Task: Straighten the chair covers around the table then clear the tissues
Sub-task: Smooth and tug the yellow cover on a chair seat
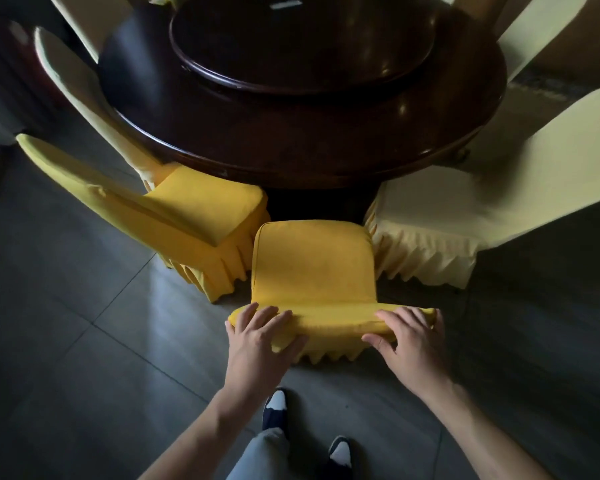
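Both hands [260,336] [411,341] grip the chair cover's [312,268] backrest top, seat toward table [309,147].

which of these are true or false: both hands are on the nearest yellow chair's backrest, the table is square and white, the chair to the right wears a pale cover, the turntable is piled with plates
1. Both hands, left hand and right hand, grip the top of the nearest yellow fabric-covered chair. True.
2. The table is square and white. False: the dark polished wooden table is round.
3. The chair to the right wears a pale cream cover. True.
4. The turntable is piled with plates. False: the dark round wooden turntable shows no plates.
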